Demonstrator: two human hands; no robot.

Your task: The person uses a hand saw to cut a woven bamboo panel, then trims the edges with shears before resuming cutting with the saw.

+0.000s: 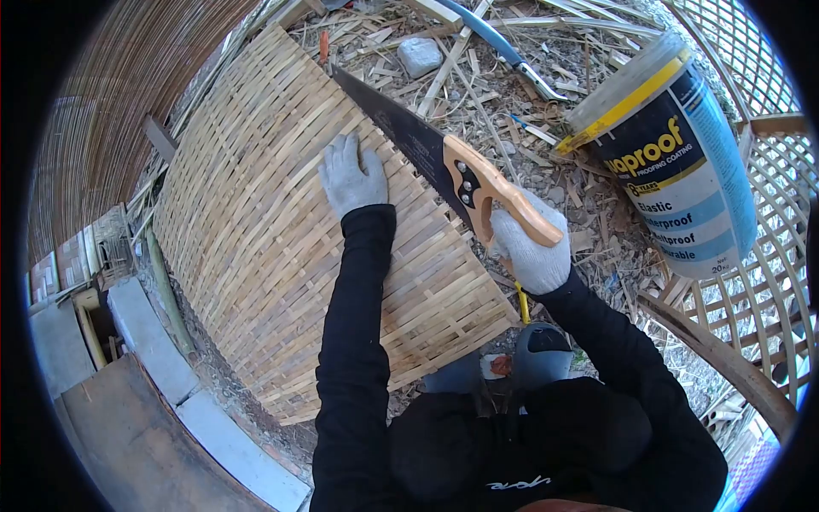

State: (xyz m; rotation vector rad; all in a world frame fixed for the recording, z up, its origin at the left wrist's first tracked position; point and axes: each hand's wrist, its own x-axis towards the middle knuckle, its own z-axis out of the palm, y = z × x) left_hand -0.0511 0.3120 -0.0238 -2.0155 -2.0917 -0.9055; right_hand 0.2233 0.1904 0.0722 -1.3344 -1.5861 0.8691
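A large woven bamboo panel [256, 196] lies in front of me, its right edge running diagonally. My left hand [352, 175], in a pale grey glove, rests flat on the panel with thumb and fingers apart. In my gloved right hand [536, 247] is the wooden handle of a handsaw [465, 181], with the fingers wrapped round it. The dark blade lies along the panel's right edge, pointing away to the upper left. Whether its teeth touch the bamboo I cannot tell.
To the right a tilted bucket of waterproof coating [674, 162] stands by a bamboo lattice [751, 290]. A stone [420, 57], a blue-handled tool [503, 47] and bamboo scraps litter the ground. Grey blocks [153, 337] and a brown board [153, 435] border the lower left.
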